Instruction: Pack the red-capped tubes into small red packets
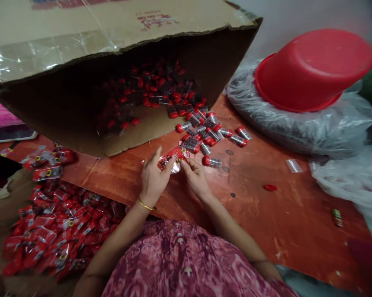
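Surface: reddish-brown wooden bench [266,231], scuffed and ring-marked. A pale wall stands behind it. Landmark: one cardboard box [80,53], tipped on its side, mouth toward us.

Counts:
- Red-capped vials [204,132]: too many inside the box to count. About a dozen are spilled just outside its mouth.
- Red packets [55,231]: one heap below the box's left end, too dense to count.
- One upturned red basin [312,70], right of the box, resting on a plastic-wrapped bundle [297,128].
- One loose red cap [270,187] on the bench, in front of and right of the box mouth.

Writing: red print on the box's upper face, blurred and unreadable. The packet print is too small to read.

Hands: just in front of the box mouth, our left hand [153,177] and right hand [195,177] are close together. Both pinch a single red packet [172,156], one at each end, held just above the bench. One gold bangle [145,205] sits on the left wrist.
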Demonstrator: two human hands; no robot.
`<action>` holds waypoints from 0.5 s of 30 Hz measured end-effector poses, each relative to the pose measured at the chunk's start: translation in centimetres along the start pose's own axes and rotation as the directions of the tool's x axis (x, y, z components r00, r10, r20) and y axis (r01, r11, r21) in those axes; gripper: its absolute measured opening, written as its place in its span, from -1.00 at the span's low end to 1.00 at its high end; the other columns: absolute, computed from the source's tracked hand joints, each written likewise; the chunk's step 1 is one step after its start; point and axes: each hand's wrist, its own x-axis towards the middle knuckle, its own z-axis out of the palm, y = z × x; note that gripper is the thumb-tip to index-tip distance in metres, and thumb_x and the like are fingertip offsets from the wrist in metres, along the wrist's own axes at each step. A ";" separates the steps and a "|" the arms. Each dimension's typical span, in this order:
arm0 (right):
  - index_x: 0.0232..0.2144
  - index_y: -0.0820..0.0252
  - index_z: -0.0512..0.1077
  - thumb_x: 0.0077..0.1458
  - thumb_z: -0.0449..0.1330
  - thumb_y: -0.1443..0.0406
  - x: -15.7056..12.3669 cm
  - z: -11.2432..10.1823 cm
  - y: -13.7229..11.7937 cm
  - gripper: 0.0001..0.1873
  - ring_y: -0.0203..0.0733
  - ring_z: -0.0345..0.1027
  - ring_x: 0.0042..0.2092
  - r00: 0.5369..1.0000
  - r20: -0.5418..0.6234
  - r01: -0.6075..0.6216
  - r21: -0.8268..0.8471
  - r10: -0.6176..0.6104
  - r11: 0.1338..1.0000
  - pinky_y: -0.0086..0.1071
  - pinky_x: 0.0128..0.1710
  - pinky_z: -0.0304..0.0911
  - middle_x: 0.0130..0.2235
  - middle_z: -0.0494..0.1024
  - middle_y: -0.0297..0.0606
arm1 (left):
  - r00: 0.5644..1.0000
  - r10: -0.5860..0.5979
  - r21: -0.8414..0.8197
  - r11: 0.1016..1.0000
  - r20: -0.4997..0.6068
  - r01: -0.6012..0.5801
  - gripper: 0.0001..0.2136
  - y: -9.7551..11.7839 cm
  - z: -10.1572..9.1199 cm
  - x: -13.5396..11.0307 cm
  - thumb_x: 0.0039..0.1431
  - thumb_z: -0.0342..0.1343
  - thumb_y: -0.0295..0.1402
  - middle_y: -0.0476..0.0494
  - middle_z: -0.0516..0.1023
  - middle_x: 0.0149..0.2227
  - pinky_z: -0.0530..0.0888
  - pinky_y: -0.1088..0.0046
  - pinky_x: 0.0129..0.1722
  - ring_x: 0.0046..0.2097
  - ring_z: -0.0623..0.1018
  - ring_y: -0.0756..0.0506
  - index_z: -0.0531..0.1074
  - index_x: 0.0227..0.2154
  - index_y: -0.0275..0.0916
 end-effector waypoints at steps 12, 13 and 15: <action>-0.52 0.16 0.32 0.06 0.06 0.07 -1.1 -0.9 0.6 -0.70 -0.31 0.17 -0.48 0.996 -0.033 0.076 -0.129 -0.081 0.989 -0.43 -0.47 0.16 -0.55 0.34 -0.38 | 0.757 -0.350 -0.692 0.315 0.552 0.650 -0.69 0.8 1.9 -0.9 -0.30 0.35 -0.21 0.00 0.55 -0.46 0.43 0.49 -0.38 -0.43 0.50 0.02 0.48 -0.45 -0.24; -0.53 0.16 0.31 0.06 0.06 0.07 -1.1 -0.9 0.7 -0.69 -0.31 0.16 -0.49 0.996 -0.036 0.071 -0.124 -0.076 0.990 -0.43 -0.48 0.16 -0.56 0.32 -0.39 | 0.747 -0.356 -0.695 0.288 0.562 0.659 -0.70 0.9 2.0 -0.9 -0.29 0.35 -0.24 -0.01 0.55 -0.46 0.44 0.49 -0.37 -0.42 0.51 0.01 0.48 -0.45 -0.24; -0.55 0.16 0.28 0.06 0.05 0.06 -1.2 -0.7 0.9 -0.68 -0.32 0.14 -0.50 0.997 -0.043 0.065 -0.121 -0.070 0.991 -0.44 -0.49 0.15 -0.57 0.29 -0.41 | 0.731 -0.378 -0.702 0.241 0.568 0.670 -0.73 0.9 2.2 -0.9 -0.30 0.36 -0.28 -0.01 0.55 -0.47 0.44 0.49 -0.38 -0.42 0.51 0.01 0.48 -0.48 -0.26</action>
